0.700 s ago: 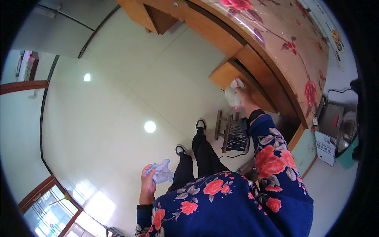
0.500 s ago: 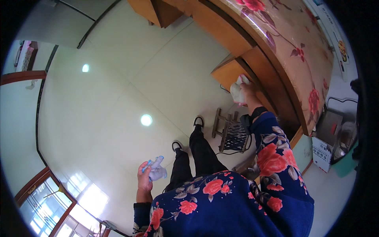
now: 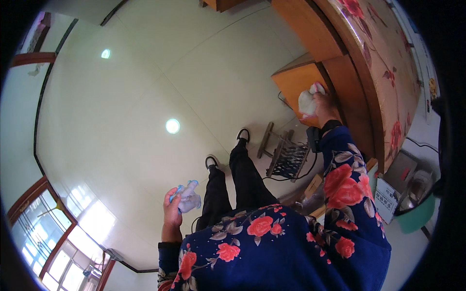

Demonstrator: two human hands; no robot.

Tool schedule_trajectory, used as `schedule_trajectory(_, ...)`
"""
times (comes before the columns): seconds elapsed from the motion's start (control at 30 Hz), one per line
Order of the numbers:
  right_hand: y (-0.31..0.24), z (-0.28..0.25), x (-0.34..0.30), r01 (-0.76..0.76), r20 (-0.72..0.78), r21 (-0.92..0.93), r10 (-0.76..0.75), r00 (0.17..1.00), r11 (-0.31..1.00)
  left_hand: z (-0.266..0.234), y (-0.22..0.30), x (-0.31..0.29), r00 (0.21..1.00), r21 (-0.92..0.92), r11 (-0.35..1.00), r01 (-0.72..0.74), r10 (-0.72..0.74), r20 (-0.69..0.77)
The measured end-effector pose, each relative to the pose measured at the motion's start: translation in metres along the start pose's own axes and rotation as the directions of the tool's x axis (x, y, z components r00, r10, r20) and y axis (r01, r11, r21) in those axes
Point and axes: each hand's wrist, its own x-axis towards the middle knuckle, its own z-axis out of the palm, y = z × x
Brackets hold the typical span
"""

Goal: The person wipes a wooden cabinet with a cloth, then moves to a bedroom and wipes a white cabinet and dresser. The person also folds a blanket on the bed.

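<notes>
Out to the left over the floor, my left hand [image 3: 172,209] is closed around a small pale lilac thing with light-blue edges [image 3: 190,198]; its kind is not clear. My right hand [image 3: 324,107] reaches out at the right with a white cloth with pink-red edging [image 3: 307,103] bunched in its fingers. The cloth lies against the orange-brown wooden panel [image 3: 295,80] that juts from the cabinet, and partly covers it. Fingertips of the right hand are partly hidden by the cloth.
A wooden cabinet [image 3: 350,85] with a flower-patterned top [image 3: 383,92] curves along the right. Below the panel stands a small folding stool [image 3: 287,157] with a woven seat, a black cable [image 3: 310,169] beside it. A green basin [image 3: 417,216] and a white box [image 3: 387,199] lie at the lower right.
My view has shifted, so the cabinet sits further right and the floor higher. The cloth has changed shape and still lies on the panel. My left hand keeps its grip on the lilac thing.
</notes>
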Motion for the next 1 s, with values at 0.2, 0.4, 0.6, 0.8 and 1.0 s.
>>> schedule_trajectory(0.2,-0.010,-0.025,-0.026,-0.025,0.091,0.048,0.020,0.996,0.999,-0.026,-0.023,0.007,0.999,-0.019,0.999,0.037,-0.038,-0.021)
schedule_trajectory(0.4,0.024,-0.054,-0.028,-0.175,-0.016,0.020,0.175,0.984,0.984,-0.044,-0.041,0.018,1.000,-0.038,0.999,-0.002,0.002,0.008)
schedule_trajectory(0.6,0.034,-0.059,-0.060,-0.268,0.005,0.052,0.269,0.963,0.962,-0.065,-0.046,0.018,0.999,-0.033,0.999,0.031,-0.032,-0.029)
schedule_trajectory(0.8,0.001,-0.058,-0.098,-0.262,0.071,0.198,0.252,0.965,0.945,-0.095,-0.052,0.019,0.998,-0.044,0.999,-0.013,0.010,-0.061)
schedule_trajectory(1.0,0.019,-0.089,-0.085,-0.268,0.025,-0.107,0.272,0.962,0.957,-0.110,-0.053,0.023,0.997,-0.076,0.997,-0.007,0.000,-0.080)
